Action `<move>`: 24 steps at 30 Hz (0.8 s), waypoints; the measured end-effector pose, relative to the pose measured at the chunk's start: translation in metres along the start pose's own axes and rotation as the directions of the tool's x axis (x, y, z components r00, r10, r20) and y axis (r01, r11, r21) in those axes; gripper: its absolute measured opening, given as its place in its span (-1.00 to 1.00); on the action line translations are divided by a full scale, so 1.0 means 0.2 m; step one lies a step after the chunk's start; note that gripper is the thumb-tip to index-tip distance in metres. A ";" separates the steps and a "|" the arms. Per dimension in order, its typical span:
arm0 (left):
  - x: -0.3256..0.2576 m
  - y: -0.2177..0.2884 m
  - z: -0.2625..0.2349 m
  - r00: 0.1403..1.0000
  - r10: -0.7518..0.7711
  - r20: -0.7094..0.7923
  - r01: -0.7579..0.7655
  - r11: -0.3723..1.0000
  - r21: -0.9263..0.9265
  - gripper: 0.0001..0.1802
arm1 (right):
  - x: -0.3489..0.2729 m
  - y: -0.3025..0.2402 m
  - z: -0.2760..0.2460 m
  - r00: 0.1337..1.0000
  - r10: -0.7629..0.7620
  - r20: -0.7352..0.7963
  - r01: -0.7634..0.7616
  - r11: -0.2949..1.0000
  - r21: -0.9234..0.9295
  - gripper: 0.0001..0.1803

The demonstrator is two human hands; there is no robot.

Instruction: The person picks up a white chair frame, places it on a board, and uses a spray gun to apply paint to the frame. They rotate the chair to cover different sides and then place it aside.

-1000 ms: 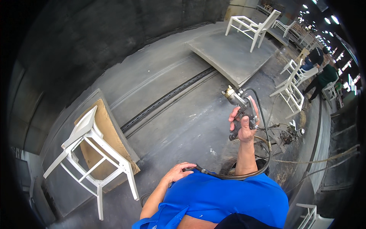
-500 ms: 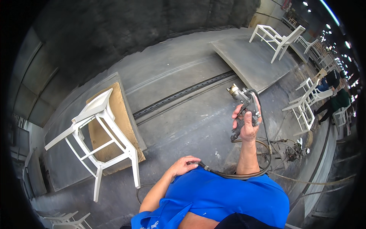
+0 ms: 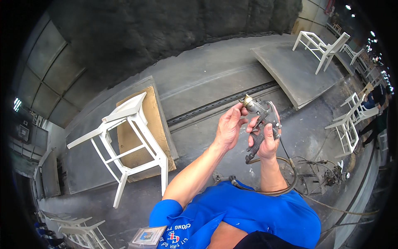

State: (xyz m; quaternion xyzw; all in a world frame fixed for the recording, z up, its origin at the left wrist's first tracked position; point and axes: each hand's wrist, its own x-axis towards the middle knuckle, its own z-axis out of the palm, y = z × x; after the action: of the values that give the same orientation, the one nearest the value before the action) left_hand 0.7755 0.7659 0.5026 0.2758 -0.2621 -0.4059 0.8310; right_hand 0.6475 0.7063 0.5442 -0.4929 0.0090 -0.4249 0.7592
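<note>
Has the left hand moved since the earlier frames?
Yes. The left hand was down against the blue shirt by the hose; it has come up, and its fingertips now touch the brass nozzle end of the spray gun gripped by the right hand.

Your right hand covers most of the spray gun grip, so you can't see the trigger. Left hand fingertips hide whatever's at the brass nozzle. The hose disappears behind your blue shirt. People on the far right are too small and rim-warped to make out.
</note>
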 end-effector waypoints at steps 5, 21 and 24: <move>0.08 0.03 0.06 0.977 -0.121 0.175 0.162 0.955 -0.249 -0.33 | -0.02 0.02 -0.05 1.000 -0.001 0.029 0.000 0.999 0.044 -0.28; 0.13 0.05 0.10 0.958 -0.035 0.284 0.154 0.899 -0.409 -0.54 | -0.03 0.02 -0.06 0.997 -0.013 0.070 0.011 1.000 0.027 -0.19; 0.13 0.05 0.09 0.966 -0.027 0.258 0.132 0.907 -0.400 -0.53 | -0.02 0.02 -0.04 0.997 -0.019 0.074 0.020 1.000 -0.011 -0.17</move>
State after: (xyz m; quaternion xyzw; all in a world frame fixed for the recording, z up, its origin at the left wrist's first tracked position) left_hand 0.7829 0.7456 0.5287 0.0512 -0.2597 -0.5171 0.8139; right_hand 0.6447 0.7034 0.5349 -0.5128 -0.0215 -0.4136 0.7520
